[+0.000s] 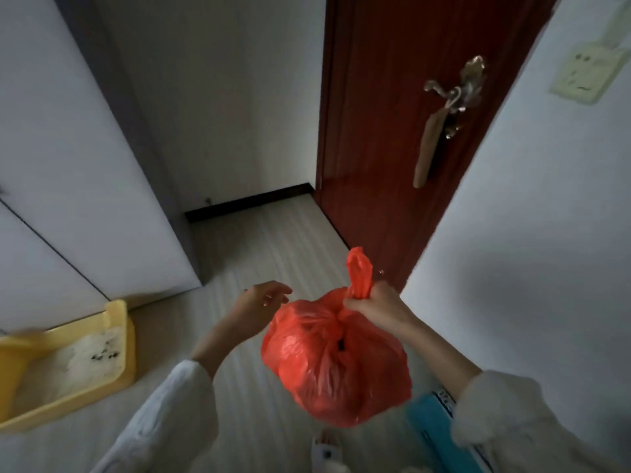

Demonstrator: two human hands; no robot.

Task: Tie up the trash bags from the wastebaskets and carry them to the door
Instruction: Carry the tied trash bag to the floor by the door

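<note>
The right hand [374,307] has its grip clamped on the gathered neck of the red trash bag [336,363], which hangs full in the air, short of the red-brown door [392,131] and above the pale floor [273,240]. The left hand [261,303] hovers just left of the bag, fingers loosely apart, holding nothing. Farther left of the bag, a yellow tray [117,336] lies on the floor.
</note>
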